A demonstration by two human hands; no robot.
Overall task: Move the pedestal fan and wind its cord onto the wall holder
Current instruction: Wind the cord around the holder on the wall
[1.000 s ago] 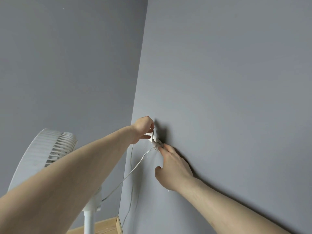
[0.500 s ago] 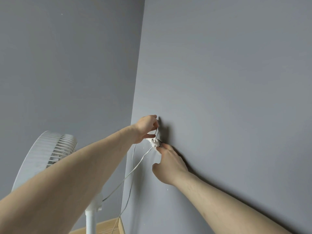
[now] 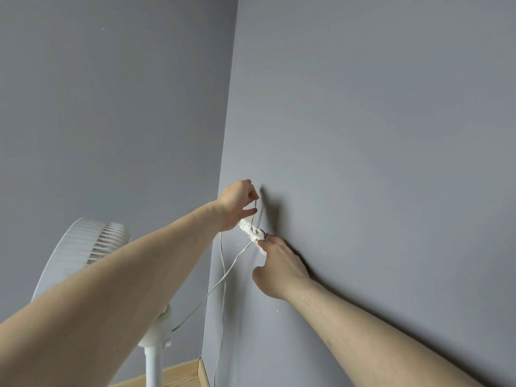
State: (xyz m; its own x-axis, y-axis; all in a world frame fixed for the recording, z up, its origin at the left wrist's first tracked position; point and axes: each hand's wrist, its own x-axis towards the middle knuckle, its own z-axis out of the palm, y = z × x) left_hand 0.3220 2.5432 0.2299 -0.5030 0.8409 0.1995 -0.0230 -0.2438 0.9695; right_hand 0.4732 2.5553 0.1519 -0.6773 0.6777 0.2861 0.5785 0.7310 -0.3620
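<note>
A white pedestal fan [image 3: 83, 247] stands at the lower left near the room corner, partly hidden by my left forearm. Its thin white cord [image 3: 223, 277] runs from the fan's neck up to a small white wall holder [image 3: 252, 231] on the grey wall. My left hand [image 3: 237, 202] is above the holder and pinches a short stretch of cord that rises from it. My right hand [image 3: 279, 268] lies against the wall just below, its fingertips pressing on the holder's lower end. A second strand hangs down toward the floor.
Two grey walls [image 3: 363, 135] meet in a corner just left of the holder. A strip of wooden floor [image 3: 178, 378] and skirting shows at the bottom. The fan's white pole [image 3: 152, 367] stands close to that corner.
My left hand has risen above the holder, drawing the cord upward. My right hand has stayed at the holder's lower end.
</note>
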